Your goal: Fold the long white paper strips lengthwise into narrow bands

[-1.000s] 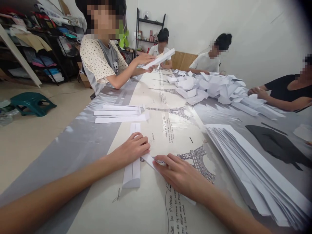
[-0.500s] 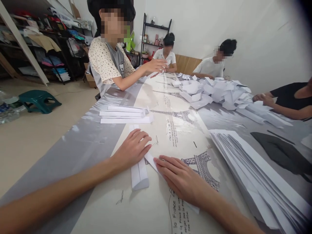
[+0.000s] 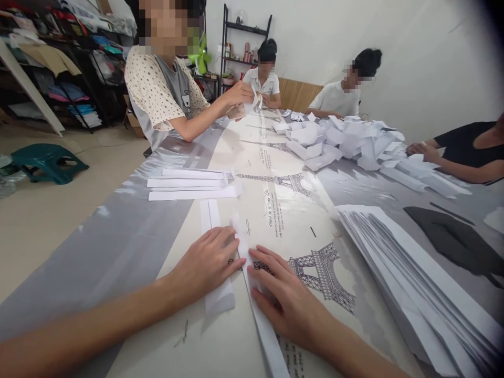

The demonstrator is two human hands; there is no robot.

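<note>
A narrow folded white paper strip (image 3: pixel 255 294) lies lengthwise on the table, running toward me between my hands. My left hand (image 3: pixel 210 257) rests with its thumb and index fingertips against the strip's left edge, the thumb held apart. Beneath that hand is another folded paper piece (image 3: pixel 220 298), its middle covered. On the strip's right side, my right hand (image 3: pixel 289 294) has its fingers spread and fingertips touching the paper. Several white paper strips (image 3: pixel 189 184) lie crosswise just beyond my left hand.
A stack of folded paper (image 3: pixel 394 268) stands at the right, beside a dark flat item (image 3: pixel 449 239). Farther back is a heap of white paper pieces (image 3: pixel 346 142). Several people sit around the printed table (image 3: pixel 189 341). A green stool (image 3: pixel 49 161) is on the floor at left.
The narrow strip now shows at greater length between my hands. My left hand has moved down toward me, its fingers now at the strip's edge. The co-worker's hand at left has lowered.
</note>
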